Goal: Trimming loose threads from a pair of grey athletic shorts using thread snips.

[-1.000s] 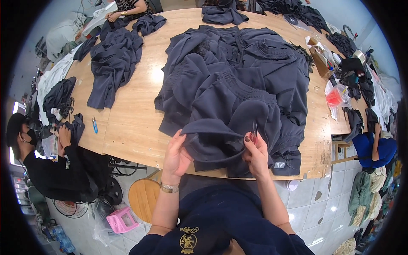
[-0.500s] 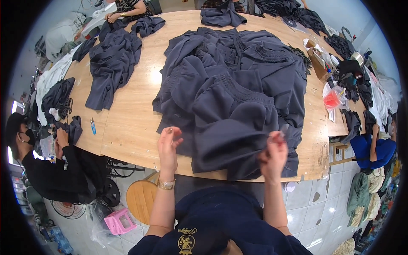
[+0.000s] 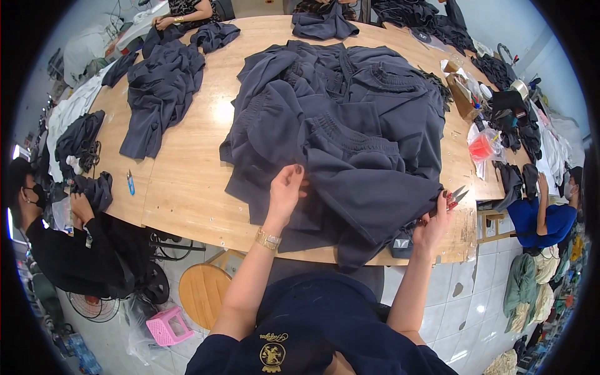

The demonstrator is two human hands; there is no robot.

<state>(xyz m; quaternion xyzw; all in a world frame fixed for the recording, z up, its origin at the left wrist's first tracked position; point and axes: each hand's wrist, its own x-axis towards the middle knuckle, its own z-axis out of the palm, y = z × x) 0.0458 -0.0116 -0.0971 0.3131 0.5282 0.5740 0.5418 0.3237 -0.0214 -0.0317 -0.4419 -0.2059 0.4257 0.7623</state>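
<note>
Dark grey elastic-waist trousers (image 3: pixel 369 187) lie uppermost at the front of a pile of similar garments (image 3: pixel 400 119). My left hand (image 3: pixel 287 190), with a gold watch on its wrist, is closed in a pinch at the left side of these trousers. In my right hand (image 3: pixel 432 228) are small red-handled thread snips (image 3: pixel 455 199), blades pointing up and to the right. The fingers of that hand also rest at the right corner of the trousers, which is drawn out to the right. Part of the trousers hangs over the near table edge.
Blue-handled snips (image 3: pixel 130 182) and more dark garments (image 3: pixel 162 94) lie on the left of the wooden table (image 3: pixel 187 200). A bagged red drink (image 3: pixel 481 149) stands at the right. Co-workers sit around the table. A round wooden stool (image 3: pixel 205 294) and pink plastic stool (image 3: pixel 169 326) are below.
My left hand has moved right and up onto the trousers and closed. My right hand has moved right with the snips, and the trousers' lower part is spread toward the right.
</note>
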